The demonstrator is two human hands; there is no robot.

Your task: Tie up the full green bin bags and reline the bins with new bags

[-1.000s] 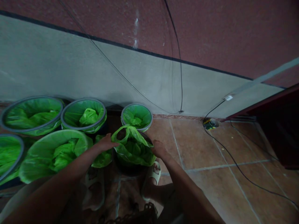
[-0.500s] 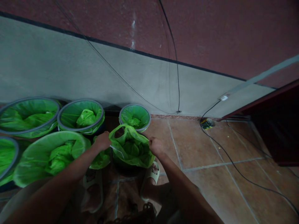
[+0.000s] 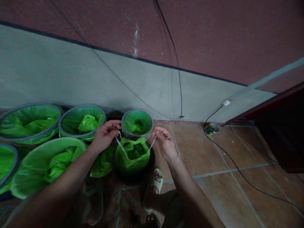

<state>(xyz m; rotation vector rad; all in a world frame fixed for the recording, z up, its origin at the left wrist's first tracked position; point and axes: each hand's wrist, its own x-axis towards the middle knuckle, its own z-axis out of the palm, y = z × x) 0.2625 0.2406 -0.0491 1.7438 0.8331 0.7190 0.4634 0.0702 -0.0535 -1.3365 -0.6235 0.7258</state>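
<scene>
A green garbage bag (image 3: 133, 163) hangs partly gathered inside a dark bin (image 3: 152, 158) that stands between my feet. White drawstrings (image 3: 122, 147) come out of the bag's mouth on both sides. My left hand (image 3: 106, 133) pinches the left drawstring loop between thumb and fingers. The right loop is pinched by my right hand (image 3: 165, 141), held at about the same height. Both strings look taut, and the bag's rim is drawn inward, away from the bin's rim.
Several bins with green liners crowd the left, including an oval bin (image 3: 16, 139) and a round bin (image 3: 82, 131). A small lined bin (image 3: 137, 122) stands by the wall. A can (image 3: 211, 128) and a black cable (image 3: 234, 161) lie on the tiled floor at right.
My hands have shifted from the bag's rim to its drawstrings and moved a little upward and apart. The bag's mouth has narrowed, and the bin's dark rim now shows around it.
</scene>
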